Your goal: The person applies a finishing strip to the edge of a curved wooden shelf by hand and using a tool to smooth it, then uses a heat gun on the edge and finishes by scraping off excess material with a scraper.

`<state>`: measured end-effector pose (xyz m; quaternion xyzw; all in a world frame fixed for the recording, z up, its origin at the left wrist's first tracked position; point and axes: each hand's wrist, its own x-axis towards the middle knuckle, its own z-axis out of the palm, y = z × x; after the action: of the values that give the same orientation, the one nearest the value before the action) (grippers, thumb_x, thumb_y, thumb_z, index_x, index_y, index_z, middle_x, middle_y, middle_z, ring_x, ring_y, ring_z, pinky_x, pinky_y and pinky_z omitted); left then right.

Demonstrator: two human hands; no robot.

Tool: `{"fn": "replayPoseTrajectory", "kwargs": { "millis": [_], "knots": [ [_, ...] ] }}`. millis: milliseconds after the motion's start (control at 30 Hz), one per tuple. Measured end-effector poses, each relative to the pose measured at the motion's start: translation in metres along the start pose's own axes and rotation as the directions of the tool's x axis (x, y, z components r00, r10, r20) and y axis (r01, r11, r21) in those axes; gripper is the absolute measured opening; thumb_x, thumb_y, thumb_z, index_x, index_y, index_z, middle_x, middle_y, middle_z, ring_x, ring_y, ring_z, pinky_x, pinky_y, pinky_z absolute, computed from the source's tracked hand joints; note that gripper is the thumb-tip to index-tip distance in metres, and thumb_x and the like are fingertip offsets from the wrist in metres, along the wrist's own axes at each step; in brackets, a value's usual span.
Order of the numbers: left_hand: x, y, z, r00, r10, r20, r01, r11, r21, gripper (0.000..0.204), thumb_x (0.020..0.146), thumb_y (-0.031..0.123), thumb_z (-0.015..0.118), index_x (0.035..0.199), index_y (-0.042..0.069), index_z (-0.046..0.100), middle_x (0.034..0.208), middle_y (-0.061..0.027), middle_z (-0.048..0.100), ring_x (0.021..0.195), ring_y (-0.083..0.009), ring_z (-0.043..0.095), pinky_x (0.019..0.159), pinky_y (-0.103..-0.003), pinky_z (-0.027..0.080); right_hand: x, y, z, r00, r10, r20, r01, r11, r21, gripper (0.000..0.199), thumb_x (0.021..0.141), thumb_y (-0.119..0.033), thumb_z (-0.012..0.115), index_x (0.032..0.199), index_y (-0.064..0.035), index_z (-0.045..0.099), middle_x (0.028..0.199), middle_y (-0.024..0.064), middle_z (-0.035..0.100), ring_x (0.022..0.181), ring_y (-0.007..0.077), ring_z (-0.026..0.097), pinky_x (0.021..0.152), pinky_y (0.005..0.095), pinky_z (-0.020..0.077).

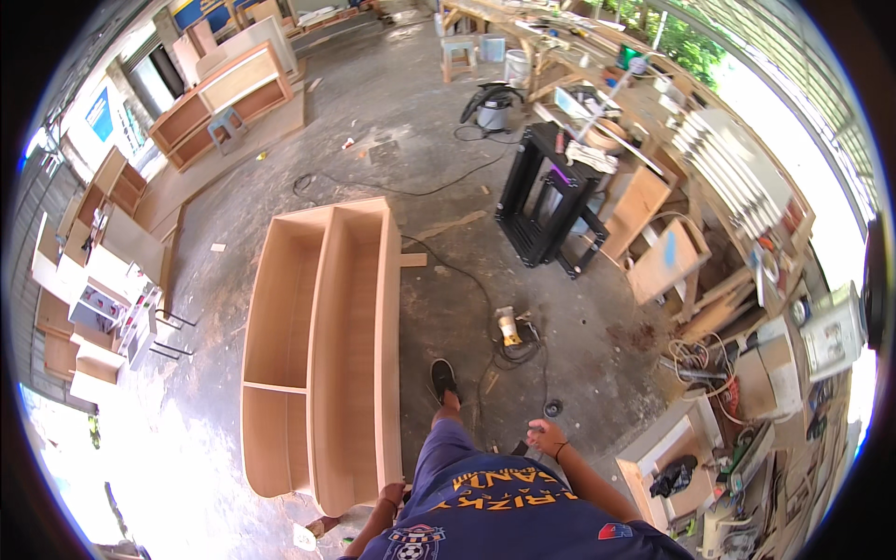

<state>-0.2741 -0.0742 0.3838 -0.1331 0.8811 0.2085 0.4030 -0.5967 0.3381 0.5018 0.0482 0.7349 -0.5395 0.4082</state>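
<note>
Head view: a person stands on the grey concrete workshop floor (392, 112), looking down past a dark blue shirt, with one foot in a black shoe (443, 378) set forward. The long, pale plywood cabinet carcass (322, 345) lies on its back on the floor just to the person's left, its open compartments facing up and a central divider running along its length. The left hand (392, 493) hangs at the near end of the carcass, touching or just beside its right-hand side panel; its fingers are too small and shadowed to say whether they are spread or curled. The right hand (544, 435) is raised in front of the body with the fingers loosely curled inward; whether it pinches something small cannot be told. A yellow corded power tool (509, 329) rests on the floor ahead of the right foot, its black cable (471, 280) looping toward the carcass and around the feet. A black metal stand (551, 201) sits farther off, and a cluttered wooden table (709, 233) lines the right wall. To handle the carcass well from here, it would seem wise to take a firm grip on the side panel's edge with the body square to it, and to keep the feet clear of the cable.
</note>
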Motion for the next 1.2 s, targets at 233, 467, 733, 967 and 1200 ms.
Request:
{"fn": "replayPoseTrajectory", "kwargs": {
  "millis": [233,467,733,967,1200],
  "knots": [
    [0.044,0.036,-0.196,0.889,-0.347,0.298,0.243,-0.195,-0.95,0.026,0.089,0.025,0.061,0.111,0.012,0.06,0.102,-0.0039,0.063,0.07,-0.0182,0.059,0.056,-0.034,0.047,0.128,-0.068,-0.038,0.998,0.054,0.016,-0.044,0.923,-0.382,0.033,0.084,-0.015,0.064,0.115,-0.0024,0.059,0.091,0.0122,0.069,0.08,0.02,0.068,0.065,0.0314,0.0537],
    [0.112,0.056,-0.399,0.875,-0.469,0.124,0.036,-0.191,-0.981,0.019,0.086,0.02,0.067,0.1,0.009,0.063,0.075,0.0005,0.059,0.063,-0.0125,0.056,0.051,-0.028,0.043,0.196,-0.059,-0.108,0.994,0.093,-0.048,-0.105,0.927,-0.36,0.018,0.068,-0.023,0.068,0.083,-0.0167,0.074,0.091,0.004,0.07,0.103,0.0224,0.062,0.086,0.0367,0.0493],
    [0.284,0.019,-0.495,0.829,-0.547,-0.112,0.195,0.472,-0.86,0.031,0.081,0.033,0.067,0.087,0.002,0.07,0.075,-0.0107,0.068,0.07,-0.0204,0.065,0.064,-0.037,0.054,0.318,-0.027,-0.143,0.884,0.082,0.461,0.349,0.542,-0.765,0.013,0.069,-0.031,0.067,0.081,-0.0278,0.066,0.098,-0.0073,0.062,0.113,0.0173,0.054,0.091,0.0391,0.046],
    [0.389,0.073,-0.647,0.863,-0.487,0.136,0.344,0.367,-0.864,0.027,0.084,0.029,0.062,0.095,0.005,0.069,0.078,-0.0078,0.067,0.07,-0.0188,0.065,0.063,-0.035,0.053,0.461,-0.209,-0.191,0.854,-0.09,0.513,0.521,0.132,-0.843,0.017,0.085,-0.028,0.059,0.094,-0.014,0.061,0.077,0.0011,0.065,0.073,0.0229,0.066,0.062,0.0375,0.0533],
    [0.513,0.163,-0.849,0.894,-0.44,-0.089,0.02,0.236,-0.972,0.026,0.087,0.024,0.058,0.103,0.007,0.068,0.084,-0.0052,0.066,0.067,-0.0175,0.064,0.059,-0.031,0.051,0.634,-0.416,-0.293,0.967,-0.219,-0.131,0.137,0.878,-0.459,0.025,0.088,-0.014,0.06,0.108,0.0008,0.06,0.081,0.0123,0.07,0.067,0.0178,0.068,0.06,0.0328,0.055]
  ]
}}
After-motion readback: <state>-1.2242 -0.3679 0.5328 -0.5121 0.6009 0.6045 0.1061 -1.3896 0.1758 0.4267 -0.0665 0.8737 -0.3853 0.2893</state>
